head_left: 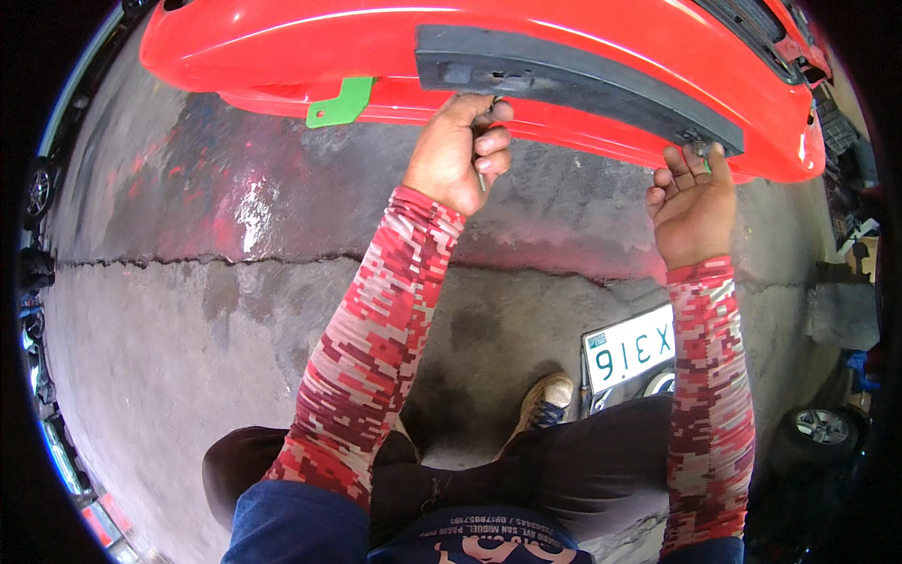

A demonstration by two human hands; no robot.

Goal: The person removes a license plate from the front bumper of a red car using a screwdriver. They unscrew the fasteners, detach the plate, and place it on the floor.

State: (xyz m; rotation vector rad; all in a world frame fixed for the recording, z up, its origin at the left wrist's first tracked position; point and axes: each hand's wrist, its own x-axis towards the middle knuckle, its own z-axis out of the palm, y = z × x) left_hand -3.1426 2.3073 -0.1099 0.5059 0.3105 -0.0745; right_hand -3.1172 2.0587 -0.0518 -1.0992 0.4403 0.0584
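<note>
A: Where do we have the dark plastic trim panel [601, 85]?
B: It lies along the face of the red car bumper [282, 42], at the top of our view, and both our hands are at its lower edge.
A: How are we using the left hand [460, 155]?
B: We have its fingers curled in, tips at the panel's underside near the left end. They close around a slim rod [483, 180], whose pale end sticks out below; we cannot tell what kind of tool or part it is.
A: And the right hand [695, 207]?
B: We turn it palm up beneath the panel's right end, thumb and forefinger close together, the other fingers bent. A small green bit shows there, but we cannot tell whether the fingers grip it.
A: What else do we see?
B: A bright green bracket [343, 101] hangs at the bumper's lower edge, left of the panel. Below, a white license plate [625, 348] sits near our shoe [547, 402], partly hidden by our right forearm. A crack runs across the stained concrete floor [188, 320].
</note>
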